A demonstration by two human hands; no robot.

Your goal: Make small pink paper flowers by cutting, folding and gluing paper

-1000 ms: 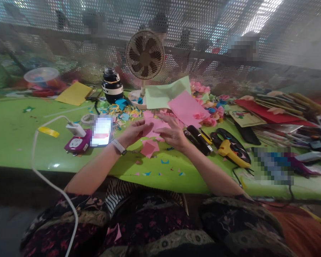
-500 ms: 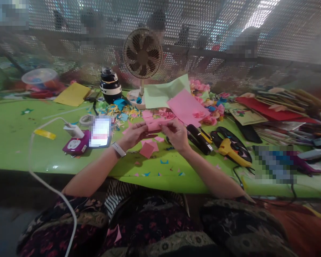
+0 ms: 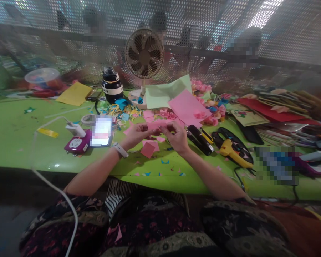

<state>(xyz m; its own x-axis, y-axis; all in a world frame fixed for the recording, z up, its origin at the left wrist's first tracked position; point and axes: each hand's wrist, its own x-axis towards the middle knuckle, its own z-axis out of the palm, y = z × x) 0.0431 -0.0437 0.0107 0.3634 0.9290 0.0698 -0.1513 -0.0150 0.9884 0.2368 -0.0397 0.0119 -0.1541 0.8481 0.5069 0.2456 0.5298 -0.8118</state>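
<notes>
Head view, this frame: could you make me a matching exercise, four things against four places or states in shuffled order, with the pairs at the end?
Things
1. Left hand
2. Right hand
3. Fan
4. White adapter

Places or states
A. Standing to the right of the black bottle in the picture
B. Fingers on the pink paper, bare wrist
C. Set on the purple socket block
D. Fingers on the pink paper, white band at the wrist

Pairs: 1-D, 2-B, 3-A, 4-C
</notes>
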